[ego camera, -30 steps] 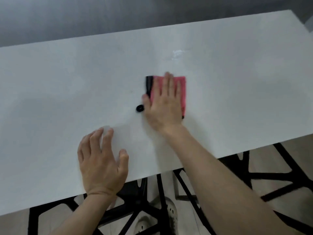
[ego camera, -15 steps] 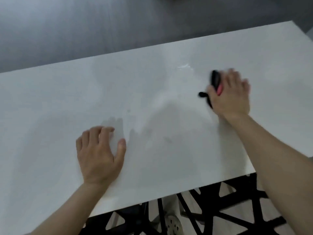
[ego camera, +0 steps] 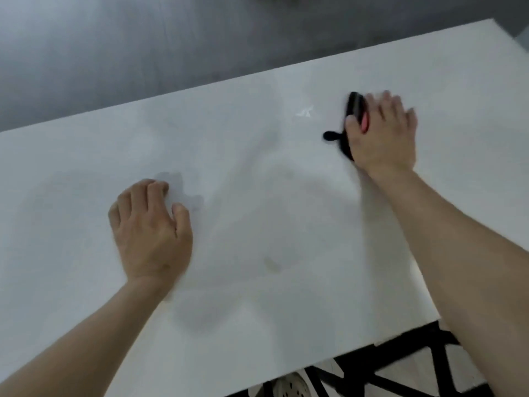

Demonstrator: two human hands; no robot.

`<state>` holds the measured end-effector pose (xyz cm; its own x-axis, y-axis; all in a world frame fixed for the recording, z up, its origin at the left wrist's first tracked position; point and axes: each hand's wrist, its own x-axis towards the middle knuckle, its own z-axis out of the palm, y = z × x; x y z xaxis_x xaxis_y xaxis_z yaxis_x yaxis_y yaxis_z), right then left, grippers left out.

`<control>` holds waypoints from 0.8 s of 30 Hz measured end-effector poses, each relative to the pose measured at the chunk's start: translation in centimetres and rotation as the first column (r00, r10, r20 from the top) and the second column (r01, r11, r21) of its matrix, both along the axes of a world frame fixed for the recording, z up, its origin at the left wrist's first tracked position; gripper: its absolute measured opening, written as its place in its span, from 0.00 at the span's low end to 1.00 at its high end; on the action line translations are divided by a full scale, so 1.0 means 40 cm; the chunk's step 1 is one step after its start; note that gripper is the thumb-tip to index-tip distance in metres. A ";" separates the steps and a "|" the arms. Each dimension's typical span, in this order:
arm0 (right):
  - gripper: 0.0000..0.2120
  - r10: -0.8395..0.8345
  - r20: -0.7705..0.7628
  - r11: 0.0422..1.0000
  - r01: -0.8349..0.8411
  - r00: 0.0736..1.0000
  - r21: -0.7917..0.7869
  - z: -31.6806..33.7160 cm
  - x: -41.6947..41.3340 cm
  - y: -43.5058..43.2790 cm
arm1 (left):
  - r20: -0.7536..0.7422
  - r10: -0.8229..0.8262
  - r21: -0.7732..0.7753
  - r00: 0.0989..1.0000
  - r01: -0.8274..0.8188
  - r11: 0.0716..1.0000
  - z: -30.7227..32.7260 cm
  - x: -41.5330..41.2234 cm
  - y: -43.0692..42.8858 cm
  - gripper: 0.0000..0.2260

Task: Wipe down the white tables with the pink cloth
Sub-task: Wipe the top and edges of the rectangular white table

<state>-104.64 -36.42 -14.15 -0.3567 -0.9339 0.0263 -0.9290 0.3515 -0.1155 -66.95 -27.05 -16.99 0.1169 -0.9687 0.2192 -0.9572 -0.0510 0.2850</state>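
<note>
The fingers of the right hand (ego camera: 383, 133) lay stretched and flat over the pink cloth (ego camera: 364, 125), pressing it on the white table (ego camera: 257, 196) toward its far right part; they were blurred. Only a small pink strip and the cloth's black edge (ego camera: 353, 106) showed beside the thumb. The left hand (ego camera: 148, 230) rested on the table, fingers a little bent, holding nothing. The top carried a bright mark (ego camera: 305, 112) and a faint stain (ego camera: 272, 263). Beyond it was grey floor (ego camera: 143, 53); under the near edge, a black frame (ego camera: 386, 376).
</note>
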 end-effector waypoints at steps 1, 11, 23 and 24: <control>0.37 -0.143 0.018 0.990 0.143 0.990 0.003 0.003 0.017 -0.010 | 0.002 0.003 0.000 1.000 -0.003 1.000 0.001 0.003 -0.002 0.20; 0.33 0.826 0.062 0.563 -0.816 0.560 -0.135 0.006 0.226 -0.039 | -0.030 -0.012 0.002 0.999 0.012 1.000 0.003 0.006 0.002 0.23; 0.33 0.941 0.105 0.327 -0.944 0.322 -0.037 0.003 0.469 -0.007 | 0.007 0.021 -0.009 1.000 -0.021 1.000 0.004 -0.001 0.003 0.20; 0.33 0.910 0.121 0.405 -0.913 0.397 -0.054 -0.002 0.380 -0.044 | 0.010 0.019 -0.006 1.000 -0.019 1.000 0.002 0.000 0.001 0.20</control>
